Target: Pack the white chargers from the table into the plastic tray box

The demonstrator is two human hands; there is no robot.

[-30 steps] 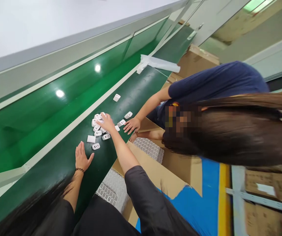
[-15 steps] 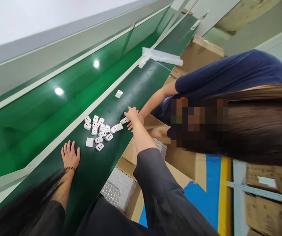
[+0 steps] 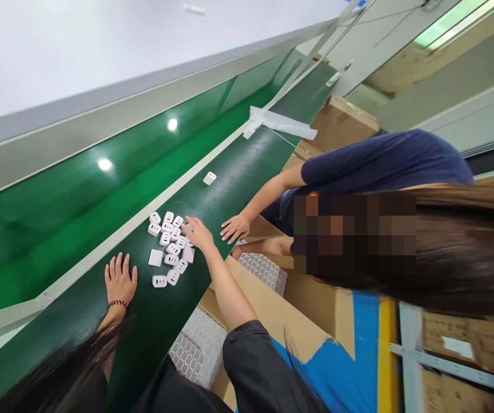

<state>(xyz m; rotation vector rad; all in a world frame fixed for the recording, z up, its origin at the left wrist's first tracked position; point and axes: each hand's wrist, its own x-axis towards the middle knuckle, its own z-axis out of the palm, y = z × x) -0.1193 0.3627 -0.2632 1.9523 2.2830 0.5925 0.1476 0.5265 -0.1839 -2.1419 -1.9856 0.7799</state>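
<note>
Head view showed your left hand (image 3: pixel 120 282) flat on the bench (image 3: pixel 247 167), fingers slightly spread, near the edge with the rail (image 3: pixel 186 178). Your right hand (image 3: pixel 199 235) was at the side of the clustered plugs (image 3: pixel 171 260), fingers outstretched; whether it gripped one, I couldn't tell. One lone plug (image 3: pixel 209 178) stood near the railed edge; a co-worker's hand (image 3: pixel 235 227) spread at the opposite edge, beside a carton (image 3: pixel 268 295).

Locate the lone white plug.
In the head view, the lone plug sits slightly left of centre on the green surface, between the pile and the wrap.
</note>
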